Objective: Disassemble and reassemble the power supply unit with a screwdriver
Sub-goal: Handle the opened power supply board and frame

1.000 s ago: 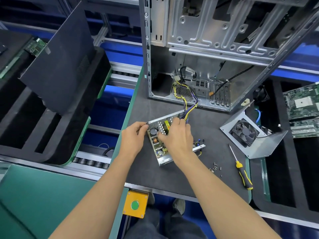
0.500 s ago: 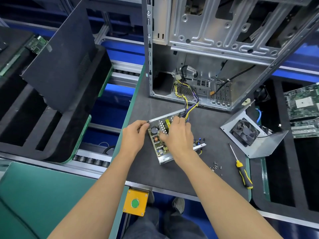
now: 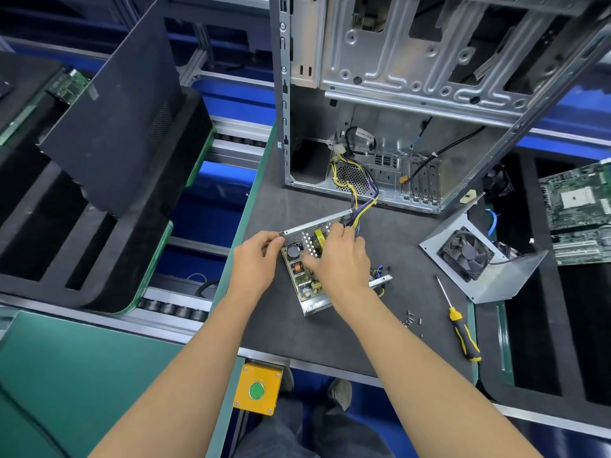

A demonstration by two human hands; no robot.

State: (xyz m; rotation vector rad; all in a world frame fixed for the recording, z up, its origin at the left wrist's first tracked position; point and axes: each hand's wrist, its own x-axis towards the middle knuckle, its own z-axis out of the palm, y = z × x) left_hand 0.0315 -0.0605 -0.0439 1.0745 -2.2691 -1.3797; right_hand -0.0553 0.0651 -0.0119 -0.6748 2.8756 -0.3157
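The left hand (image 3: 256,264) pinches the near-left corner of the open power supply (image 3: 305,282), with the thumb and fingers closed on the edge of its perforated metal wall. The right hand (image 3: 340,261) lies over the middle of the board (image 3: 302,279); its fingers are bent down among the parts, and the thumb points left across the board, but I cannot tell whether they hold any part. The power supply lies flat on the dark bench (image 3: 330,338), a little turned, with its board open to view from above. A bundle of yellow, black and purple wires (image 3: 358,206) goes from its far end into the computer case (image 3: 380,133), which stands open just behind it. To the right of the power supply lies its metal cover (image 3: 509,279) with a black fan (image 3: 466,254) in it. Between the cover and the person, the screwdriver (image 3: 458,320) with a yellow and black handle lies on the bench, apart from both hands. Some small screws (image 3: 411,320) lie near it, to its left. At the front edge of the bench there is a yellow box with a green button (image 3: 257,390). Green boards (image 3: 577,206) lie in a black tray at the far right.
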